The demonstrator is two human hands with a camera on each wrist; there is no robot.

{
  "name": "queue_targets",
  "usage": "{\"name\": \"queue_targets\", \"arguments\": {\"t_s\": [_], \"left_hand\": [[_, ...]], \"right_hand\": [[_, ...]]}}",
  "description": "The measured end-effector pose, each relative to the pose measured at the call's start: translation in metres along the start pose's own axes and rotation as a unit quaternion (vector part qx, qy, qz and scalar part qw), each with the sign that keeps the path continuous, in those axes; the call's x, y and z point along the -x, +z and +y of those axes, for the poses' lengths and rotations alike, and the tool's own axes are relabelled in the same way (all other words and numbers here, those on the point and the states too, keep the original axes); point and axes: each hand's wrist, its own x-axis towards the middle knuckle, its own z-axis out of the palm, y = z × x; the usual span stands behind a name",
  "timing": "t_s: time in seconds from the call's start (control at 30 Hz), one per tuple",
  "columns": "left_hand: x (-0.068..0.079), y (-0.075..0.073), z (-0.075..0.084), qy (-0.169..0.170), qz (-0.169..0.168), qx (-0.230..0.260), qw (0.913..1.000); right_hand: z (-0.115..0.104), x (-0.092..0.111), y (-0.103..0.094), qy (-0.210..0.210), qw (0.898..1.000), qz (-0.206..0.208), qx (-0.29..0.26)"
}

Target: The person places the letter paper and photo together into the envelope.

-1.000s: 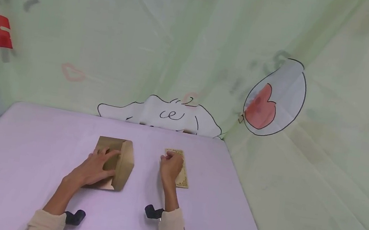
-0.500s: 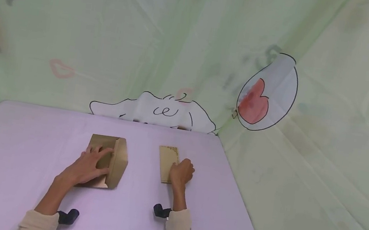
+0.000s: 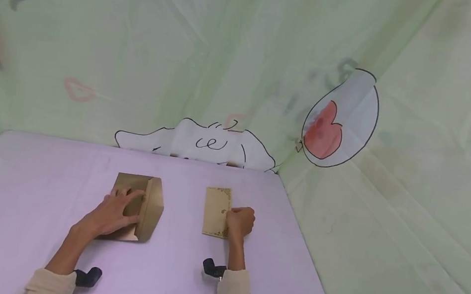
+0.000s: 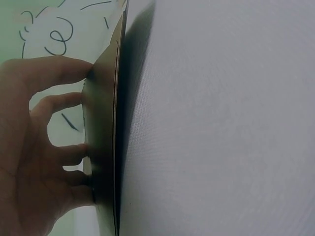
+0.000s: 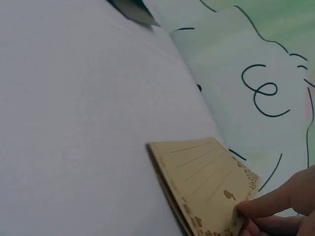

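A golden-brown paper envelope (image 3: pixel 152 213) lies on the left of the table, its flap side facing right. My left hand (image 3: pixel 111 212) rests on it with fingers spread; in the left wrist view, the fingertips (image 4: pixel 81 150) touch its surface. To the right is a tan folded card (image 3: pixel 215 212) with a brown patterned border. My right hand (image 3: pixel 241 222) pinches the card's right edge. Ruled lines and a small brown mark show on the card in the right wrist view, where thumb and finger hold its edge and the layers stand slightly apart at the other side.
Both things lie on a pale lilac table (image 3: pixel 173 279). A pale green curtain (image 3: pixel 140 53) with printed drawings hangs behind and along the right side. Each wrist wears a black device, such as the left wrist mount (image 3: pixel 88 277).
My right hand has gone from the card's left side to its right edge, and a different face of the card now shows. My left hand stays on the envelope. The head view has shifted slightly.
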Motion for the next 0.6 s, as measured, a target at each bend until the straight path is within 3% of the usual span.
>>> {"name": "queue_targets", "arguments": {"t_s": [0.13,0.3,0.47,0.6], "left_hand": [[0.000,-0.002,-0.001,-0.001,-0.001,0.001,1.0000],[-0.001,-0.004,-0.001,-0.004,0.000,0.006,1.0000],[-0.001,-0.002,-0.002,-0.011,-0.005,0.012,0.9998],[-0.001,0.000,-0.003,-0.012,-0.006,0.016,0.9998]], "right_hand": [[-0.005,-0.006,-0.013,0.044,0.997,-0.045,-0.045],[-0.014,-0.011,-0.022,0.098,0.979,-0.103,-0.147],[-0.020,-0.006,-0.018,0.107,0.957,-0.147,-0.228],[-0.027,0.007,-0.008,0.113,0.943,-0.189,-0.249]]}}
